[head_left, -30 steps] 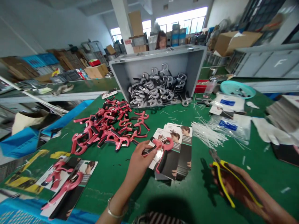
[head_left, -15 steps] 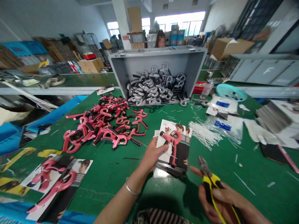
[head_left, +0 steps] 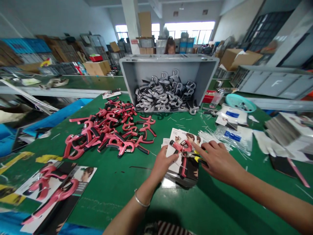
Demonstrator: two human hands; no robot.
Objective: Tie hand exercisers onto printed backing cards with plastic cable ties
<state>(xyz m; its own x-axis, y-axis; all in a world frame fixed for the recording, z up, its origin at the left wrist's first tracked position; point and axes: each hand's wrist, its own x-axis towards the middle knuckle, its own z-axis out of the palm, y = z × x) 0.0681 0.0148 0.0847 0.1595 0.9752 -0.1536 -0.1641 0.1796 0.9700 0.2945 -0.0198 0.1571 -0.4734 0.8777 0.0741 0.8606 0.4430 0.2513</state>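
Note:
My left hand (head_left: 163, 164) grips the left edge of a printed card (head_left: 174, 134), thumb on top, above a stack of cards. A pink hand grip strengthener (head_left: 187, 147) lies on this card, with a thin white tie beside its lower handle. In my right hand (head_left: 217, 161) are diagonal cutting pliers (head_left: 199, 159) with yellow and black handles. Their jaws rest over the middle of the strengthener, and my index finger points along its upper part. My right palm and the rest of the pliers' handles are hidden from view.
Loose pink grip strengtheners (head_left: 117, 127) are heaped at left. A tipped grey crate (head_left: 206, 81) holds grey ones. Two carded strengtheners (head_left: 58, 192) lie front left. White cable ties (head_left: 226, 143), plastic bags (head_left: 238, 135), a turquoise bowl (head_left: 234, 99) and a card stack (head_left: 285, 129) stand right.
My right hand has swung up and left with the cutting pliers, from beside the card to over the strengthener. My left hand keeps its hold on the card.

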